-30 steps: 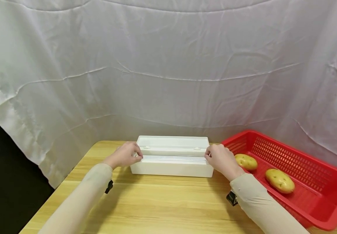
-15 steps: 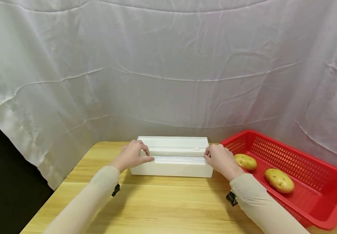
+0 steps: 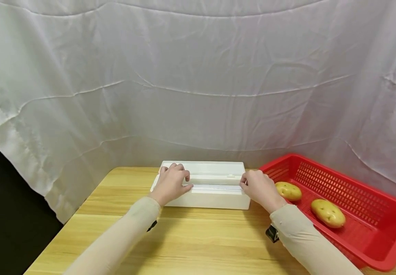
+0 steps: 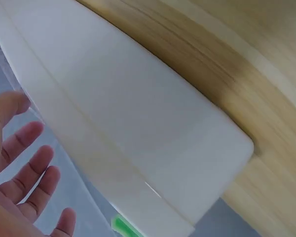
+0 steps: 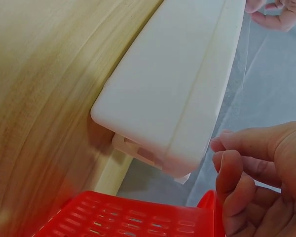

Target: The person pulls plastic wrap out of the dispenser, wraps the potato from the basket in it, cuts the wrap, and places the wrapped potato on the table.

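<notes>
A long white cling film box stands on the table with its lid tipped back. A strip of clear film shows along its opening. My left hand is over the left part of the box, thumb right at the front rim. In the left wrist view its fingers are spread and loosely bent. My right hand is at the box's right end. Its thumb and forefinger pinch the film at the front rim, the pinched bit mostly hidden by the fingertips. A green piece shows at the box's left end.
A red plastic basket stands at the right, close beside the right hand. Two potatoes lie in it, one at the left and one nearer the middle. A grey-white curtain hangs behind the wooden table.
My left hand has let go of its pinch at the box's left end and moved right along the front rim, its fingers spreading. My right hand has stayed at the right end.
</notes>
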The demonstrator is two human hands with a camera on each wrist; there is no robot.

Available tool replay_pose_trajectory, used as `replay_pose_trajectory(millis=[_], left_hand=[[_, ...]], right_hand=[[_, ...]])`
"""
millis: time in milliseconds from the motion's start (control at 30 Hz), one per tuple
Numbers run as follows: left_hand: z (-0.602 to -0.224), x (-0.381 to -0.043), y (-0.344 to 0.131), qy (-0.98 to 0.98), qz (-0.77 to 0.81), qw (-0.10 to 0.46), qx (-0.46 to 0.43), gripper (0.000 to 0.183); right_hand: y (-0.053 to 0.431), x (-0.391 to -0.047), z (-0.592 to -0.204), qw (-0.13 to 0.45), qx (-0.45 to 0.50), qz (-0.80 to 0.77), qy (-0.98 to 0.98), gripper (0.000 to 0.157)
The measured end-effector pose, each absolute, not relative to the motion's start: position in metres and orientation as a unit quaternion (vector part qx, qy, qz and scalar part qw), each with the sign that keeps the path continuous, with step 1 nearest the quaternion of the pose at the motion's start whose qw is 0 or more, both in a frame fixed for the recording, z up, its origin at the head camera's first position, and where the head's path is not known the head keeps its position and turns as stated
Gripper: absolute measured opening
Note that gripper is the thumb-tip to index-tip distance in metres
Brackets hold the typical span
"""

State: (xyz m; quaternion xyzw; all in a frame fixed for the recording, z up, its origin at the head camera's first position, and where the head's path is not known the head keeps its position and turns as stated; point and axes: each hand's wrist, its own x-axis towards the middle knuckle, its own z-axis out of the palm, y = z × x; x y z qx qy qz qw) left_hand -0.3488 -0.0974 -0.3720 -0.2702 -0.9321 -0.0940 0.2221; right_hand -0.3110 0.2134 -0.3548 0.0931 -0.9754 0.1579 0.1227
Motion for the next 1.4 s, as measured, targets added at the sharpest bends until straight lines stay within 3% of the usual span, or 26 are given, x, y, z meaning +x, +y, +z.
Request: replay_pose_trajectory(millis=[233,667,1400], left_hand=[[-0.376,-0.356,-0.106,-0.938,-0.053,0.230,-0.253,0.016],[-0.374,-0.362,-0.142,-0.951,-0.061,0.202,-0.226,0.021],[-0.360,-0.361,-0.160,-0.942,-0.064,0.206,-0.259,0.023]], right_hand=[[0.214,-0.310,-0.354,0.126,0.093,0.154,-0.976,0.016],[0.215,-0.312,-0.355,0.127,0.096,0.151,-0.976,0.015],[0.214,-0.310,-0.347,0.110,0.095,0.160,-0.976,0.011]])
